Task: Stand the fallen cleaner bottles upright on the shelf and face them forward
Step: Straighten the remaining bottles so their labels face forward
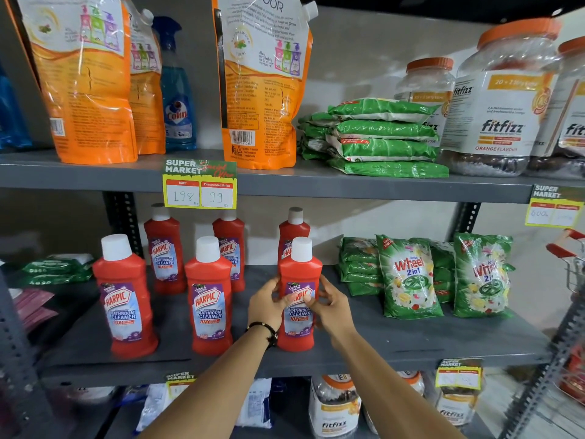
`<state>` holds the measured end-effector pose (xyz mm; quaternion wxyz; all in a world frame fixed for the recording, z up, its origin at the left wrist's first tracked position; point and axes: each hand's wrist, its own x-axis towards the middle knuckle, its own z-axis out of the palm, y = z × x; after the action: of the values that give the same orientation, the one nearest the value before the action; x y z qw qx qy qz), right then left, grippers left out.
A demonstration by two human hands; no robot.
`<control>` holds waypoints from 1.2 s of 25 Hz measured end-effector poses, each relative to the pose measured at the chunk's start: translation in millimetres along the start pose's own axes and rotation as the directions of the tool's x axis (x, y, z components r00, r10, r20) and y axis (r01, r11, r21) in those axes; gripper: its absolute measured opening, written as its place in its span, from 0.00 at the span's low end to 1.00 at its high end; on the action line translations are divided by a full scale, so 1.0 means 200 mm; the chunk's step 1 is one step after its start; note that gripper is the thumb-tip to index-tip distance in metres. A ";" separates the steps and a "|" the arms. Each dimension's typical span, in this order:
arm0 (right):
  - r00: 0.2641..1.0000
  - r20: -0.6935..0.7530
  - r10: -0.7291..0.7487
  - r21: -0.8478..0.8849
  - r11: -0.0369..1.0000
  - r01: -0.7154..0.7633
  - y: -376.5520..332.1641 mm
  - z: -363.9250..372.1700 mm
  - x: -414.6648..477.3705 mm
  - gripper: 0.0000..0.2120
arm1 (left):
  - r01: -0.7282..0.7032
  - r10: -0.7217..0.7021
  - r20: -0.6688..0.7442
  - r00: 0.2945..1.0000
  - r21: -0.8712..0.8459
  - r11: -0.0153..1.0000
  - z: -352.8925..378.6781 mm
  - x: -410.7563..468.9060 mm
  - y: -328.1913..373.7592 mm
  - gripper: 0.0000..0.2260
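Observation:
Several red Harpic cleaner bottles with white caps stand upright on the grey middle shelf (411, 340), labels facing me. The front right bottle (299, 274) is held from both sides: my left hand (267, 304) grips its left edge and my right hand (329, 304) its right edge, thumbs on the label. Two more stand in front, the front left bottle (125, 299) and the front middle bottle (209, 296). Three stand behind: a back left bottle (165, 248), a back middle bottle (232, 248), and a back right bottle (293, 231) partly hidden by the held one.
Green Wheel detergent bags (408, 277) stand right of the bottles. Green packets (57, 269) lie at far left. Orange refill pouches (262, 77), a blue Colin spray (175, 90) and fitfizz jars (497, 99) fill the shelf above. A price tag (199, 185) hangs over the bottles.

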<state>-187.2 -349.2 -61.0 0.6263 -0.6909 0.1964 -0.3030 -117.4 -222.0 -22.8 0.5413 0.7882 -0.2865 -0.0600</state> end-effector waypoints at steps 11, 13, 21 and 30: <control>0.999 0.026 -0.029 0.028 0.999 0.029 -0.02 0.00 -0.04 0.17 | -0.008 0.008 -0.006 1.000 -0.020 1.000 0.00 -0.03 0.00 0.20; 0.999 0.029 -0.026 0.029 0.999 0.025 -0.02 0.01 -0.04 0.17 | -0.009 0.009 0.002 1.000 0.000 1.000 0.00 -0.03 0.00 0.22; 1.000 -0.015 0.022 0.044 0.999 -0.022 -0.02 0.01 -0.09 0.13 | -0.019 0.019 0.013 1.000 0.060 0.998 0.00 -0.04 0.01 0.24; 0.998 -0.034 0.050 0.058 0.997 -0.048 -0.07 0.01 -0.13 0.11 | 0.003 -0.003 0.018 1.000 0.023 1.000 0.00 -0.05 0.01 0.21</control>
<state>-207.0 -328.6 -52.5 0.6494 -0.6623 0.2157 -0.3052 -125.8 -217.9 -23.8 0.5295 0.7943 -0.2908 -0.0643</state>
